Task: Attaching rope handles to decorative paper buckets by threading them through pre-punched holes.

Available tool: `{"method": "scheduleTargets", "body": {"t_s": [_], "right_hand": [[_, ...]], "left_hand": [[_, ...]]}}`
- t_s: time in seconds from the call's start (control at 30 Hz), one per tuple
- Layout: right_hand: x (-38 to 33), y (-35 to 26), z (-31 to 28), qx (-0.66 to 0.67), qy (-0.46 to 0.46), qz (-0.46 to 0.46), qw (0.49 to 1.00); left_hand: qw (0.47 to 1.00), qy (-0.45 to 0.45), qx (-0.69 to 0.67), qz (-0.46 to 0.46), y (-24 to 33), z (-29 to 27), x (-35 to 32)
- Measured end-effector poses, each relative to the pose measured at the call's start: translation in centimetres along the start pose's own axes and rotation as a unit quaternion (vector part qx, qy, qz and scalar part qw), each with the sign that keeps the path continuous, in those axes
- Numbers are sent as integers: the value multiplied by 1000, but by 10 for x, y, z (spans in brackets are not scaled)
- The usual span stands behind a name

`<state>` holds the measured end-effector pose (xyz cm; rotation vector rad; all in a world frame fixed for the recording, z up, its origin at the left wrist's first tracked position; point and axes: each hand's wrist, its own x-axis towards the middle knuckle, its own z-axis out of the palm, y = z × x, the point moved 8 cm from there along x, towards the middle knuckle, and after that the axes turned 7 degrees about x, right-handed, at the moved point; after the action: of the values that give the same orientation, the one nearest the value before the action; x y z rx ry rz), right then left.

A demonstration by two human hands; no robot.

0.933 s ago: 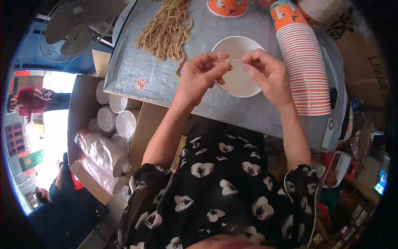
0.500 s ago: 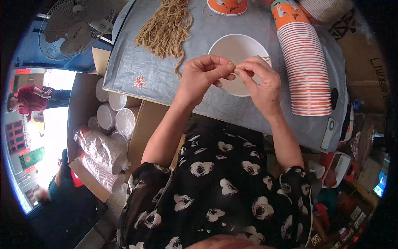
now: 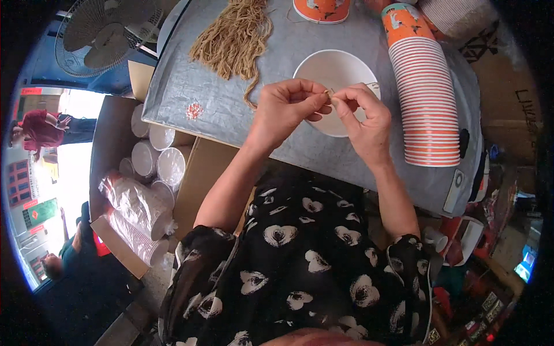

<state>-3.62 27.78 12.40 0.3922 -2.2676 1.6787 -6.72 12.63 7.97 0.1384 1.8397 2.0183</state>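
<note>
My left hand [image 3: 284, 114] and my right hand [image 3: 368, 122] meet at the fingertips above a white paper bucket [image 3: 332, 61] that stands open side up on the table. Pinched between both hands is a short bit of tan cord [image 3: 329, 92]; most of it is hidden by my fingers. A thin piece lies across the bucket's right rim near my right knuckles. Beyond my left hand rests a bundle of tan cords [image 3: 231, 40], one strand trailing toward my wrist.
A long stack of orange paper buckets [image 3: 426, 98] lies on the right of the grey tabletop [image 3: 173, 95]. One orange bucket [image 3: 323, 11] stands at the far edge. Small red-white bits [image 3: 194, 111] lie to the left. Below left, a cardboard box [image 3: 118, 112] holds wrapped white cups. A fan [image 3: 104, 34] stands behind it.
Both hands stay together over the bucket, with slight finger movement on the cord; a small loop of it now shows above the fingertips. The whole view has shifted slightly.
</note>
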Motion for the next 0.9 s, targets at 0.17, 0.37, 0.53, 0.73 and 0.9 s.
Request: {"method": "scheduleTargets", "body": {"t_s": [0.17, 0.37, 0.53, 0.73, 0.9], "right_hand": [[1, 2, 1, 32, -4, 42, 999], [-3, 22, 3, 171, 3, 189, 967], [-4, 32, 7, 289, 13, 240, 927], [-7, 37, 10, 341, 21, 278, 898], [-4, 38, 5, 344, 11, 279, 896]], "left_hand": [[999, 21, 30, 25, 4, 0, -1], [994, 32, 91, 47, 10, 3, -3], [995, 22, 64, 71, 12, 5, -5], [992, 20, 110, 64, 10, 5, -2], [997, 5, 53, 56, 10, 6, -1]]}}
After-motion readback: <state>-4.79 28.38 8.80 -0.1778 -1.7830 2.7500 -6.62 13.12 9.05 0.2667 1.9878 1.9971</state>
